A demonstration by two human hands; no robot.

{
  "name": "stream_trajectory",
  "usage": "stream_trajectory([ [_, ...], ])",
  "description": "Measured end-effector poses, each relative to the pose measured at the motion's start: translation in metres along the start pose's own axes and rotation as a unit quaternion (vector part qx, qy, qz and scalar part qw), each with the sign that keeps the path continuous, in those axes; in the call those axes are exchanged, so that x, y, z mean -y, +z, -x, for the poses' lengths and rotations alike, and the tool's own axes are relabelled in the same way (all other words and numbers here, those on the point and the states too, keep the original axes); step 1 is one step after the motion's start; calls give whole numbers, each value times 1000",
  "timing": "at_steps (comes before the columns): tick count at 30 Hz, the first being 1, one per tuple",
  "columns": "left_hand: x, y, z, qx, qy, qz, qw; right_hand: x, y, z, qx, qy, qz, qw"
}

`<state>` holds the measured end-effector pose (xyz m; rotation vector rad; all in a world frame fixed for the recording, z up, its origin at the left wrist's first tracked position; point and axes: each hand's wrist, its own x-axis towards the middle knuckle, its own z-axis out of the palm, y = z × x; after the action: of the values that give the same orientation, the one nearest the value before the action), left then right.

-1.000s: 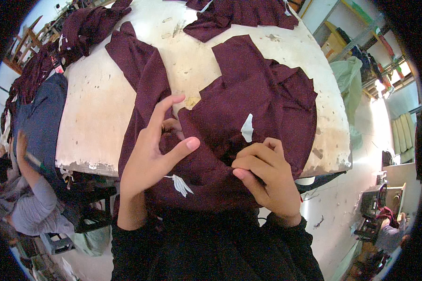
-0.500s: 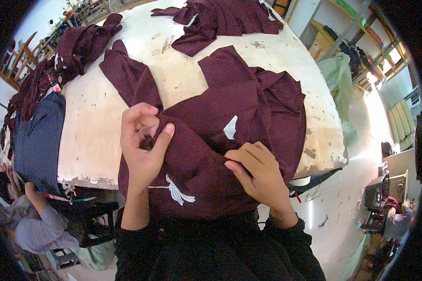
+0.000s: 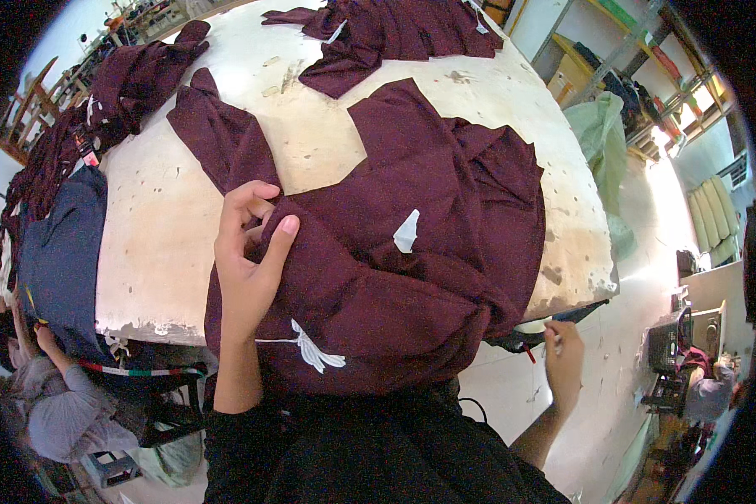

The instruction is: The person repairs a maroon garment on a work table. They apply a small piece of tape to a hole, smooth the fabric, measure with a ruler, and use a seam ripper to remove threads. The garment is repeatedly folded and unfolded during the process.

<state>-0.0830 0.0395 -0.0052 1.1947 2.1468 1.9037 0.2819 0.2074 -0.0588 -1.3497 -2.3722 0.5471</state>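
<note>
Maroon fabric (image 3: 403,160) lies bunched over the near table edge, with a small white patch (image 3: 406,231) and white cords (image 3: 315,349) on it. My left hand (image 3: 248,244) pinches a fold at the fabric's left side between thumb and fingers. My right hand (image 3: 563,361) is off the fabric, beside the table's right front corner, its fingers curled; whatever they may hold is too small to make out.
The worn pale table (image 3: 151,252) carries more maroon garments (image 3: 143,76) at the back left and back right (image 3: 378,34). Dark blue fabric (image 3: 59,260) hangs at the left, near a co-worker (image 3: 76,412). Metal shelves (image 3: 613,67) and a green plastic sheet (image 3: 601,143) are at the right.
My right hand has let go of the fabric and moved right, past its edge. My left hand has closed on the fold, having been more spread a second ago.
</note>
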Motion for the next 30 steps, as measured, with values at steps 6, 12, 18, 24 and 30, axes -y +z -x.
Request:
stream_trajectory([
  [6, 1, -2, 2, -3, 4, -5, 1000, -6, 31, 5, -68, 25, -17, 997],
  [12, 0, -7, 4, 5, 19, -69, 997, -12, 34, 12, -51, 7, 52, 997],
  [18, -15, -12, 9, 20, 47, -121, 991, -17, 15, -3, 66, -20, 35, 997],
  [24, -20, -13, 14, 15, 75, -173, 982, -36, 20, -13, 190, -51, 176, 965],
  [30, -24, -25, 25, -27, 84, -161, 983, -30, 12, -21, 187, -44, 182, 964],
])
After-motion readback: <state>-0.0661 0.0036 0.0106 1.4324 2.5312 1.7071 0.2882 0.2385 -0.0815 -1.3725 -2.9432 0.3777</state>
